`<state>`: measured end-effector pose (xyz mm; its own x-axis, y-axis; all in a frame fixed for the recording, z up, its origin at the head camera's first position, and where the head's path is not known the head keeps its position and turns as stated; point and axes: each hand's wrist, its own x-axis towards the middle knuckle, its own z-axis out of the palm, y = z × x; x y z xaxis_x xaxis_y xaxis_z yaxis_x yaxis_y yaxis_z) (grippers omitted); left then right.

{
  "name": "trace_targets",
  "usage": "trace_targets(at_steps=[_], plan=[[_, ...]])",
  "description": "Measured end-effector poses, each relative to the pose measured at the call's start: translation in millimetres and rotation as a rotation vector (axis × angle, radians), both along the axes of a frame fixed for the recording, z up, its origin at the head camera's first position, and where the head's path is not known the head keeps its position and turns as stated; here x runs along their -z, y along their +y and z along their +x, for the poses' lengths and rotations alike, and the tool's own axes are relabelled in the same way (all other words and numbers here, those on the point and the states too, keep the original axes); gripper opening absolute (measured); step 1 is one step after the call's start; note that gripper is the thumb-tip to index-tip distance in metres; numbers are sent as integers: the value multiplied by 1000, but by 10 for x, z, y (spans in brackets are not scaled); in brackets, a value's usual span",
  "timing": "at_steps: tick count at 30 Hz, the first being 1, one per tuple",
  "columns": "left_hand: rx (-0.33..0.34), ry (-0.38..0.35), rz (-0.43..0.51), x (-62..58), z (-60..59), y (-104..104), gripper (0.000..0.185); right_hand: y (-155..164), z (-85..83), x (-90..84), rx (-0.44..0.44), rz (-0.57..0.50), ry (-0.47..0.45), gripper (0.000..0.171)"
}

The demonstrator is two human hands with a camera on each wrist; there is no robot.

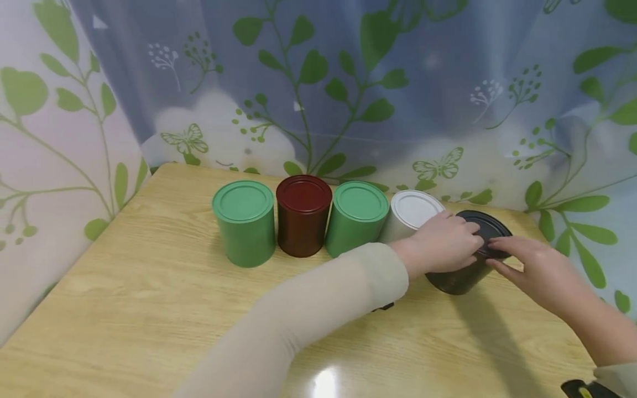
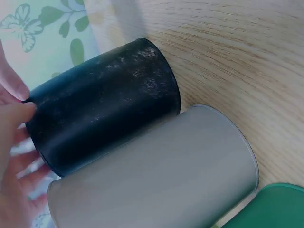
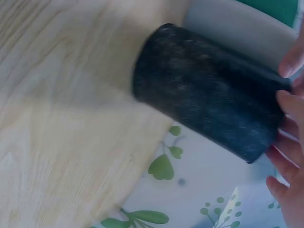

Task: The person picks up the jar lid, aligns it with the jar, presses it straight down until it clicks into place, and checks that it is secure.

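At the row's right end, both hands are on the black tin (image 1: 468,260), which stands on the wooden table (image 1: 149,309) touching the white tin (image 1: 410,215). Left hand (image 1: 443,243) curls over the lid rim; right hand (image 1: 539,268) pinches the far edge. Advice: steady the body, keep it upright, avoid nudging the white tin.

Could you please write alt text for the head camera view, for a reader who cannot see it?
Two hands, the left hand and right hand, grip the lid of a black can at the right end of a row of cans on a wooden table. Leftwards stand a white can, a green can, a dark red can and another green can.
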<state>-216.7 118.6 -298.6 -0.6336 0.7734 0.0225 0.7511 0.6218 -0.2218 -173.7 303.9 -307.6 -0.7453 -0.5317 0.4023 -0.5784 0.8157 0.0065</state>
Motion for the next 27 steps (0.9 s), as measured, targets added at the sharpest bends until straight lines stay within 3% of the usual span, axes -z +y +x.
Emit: trace_targets(at_steps=[5, 9, 12, 17, 20, 24, 27], plan=[[-145, -2, -64, 90, -51, 51, 76, 48, -33, 12, 213, 167, -258, 81], [-168, -12, -93, 127, -96, 79, 78, 49, -74, 34, 242, 228, -335, 86], [-135, 8, -114, 121, -127, 101, 77, 50, -72, 39, 228, 247, -281, 81], [-79, 17, -120, 104, -164, 93, 74, 74, -72, 67, 152, 333, -114, 72], [-80, 2, -106, 107, -169, 78, 73, 90, -76, 73, 96, 366, -25, 69], [-88, 4, -94, 112, -150, 52, 74, 81, -85, 66, 69, 381, 1, 69], [-90, 63, -112, 111, -116, 99, 80, 69, -78, 56, 85, 374, -25, 70]])
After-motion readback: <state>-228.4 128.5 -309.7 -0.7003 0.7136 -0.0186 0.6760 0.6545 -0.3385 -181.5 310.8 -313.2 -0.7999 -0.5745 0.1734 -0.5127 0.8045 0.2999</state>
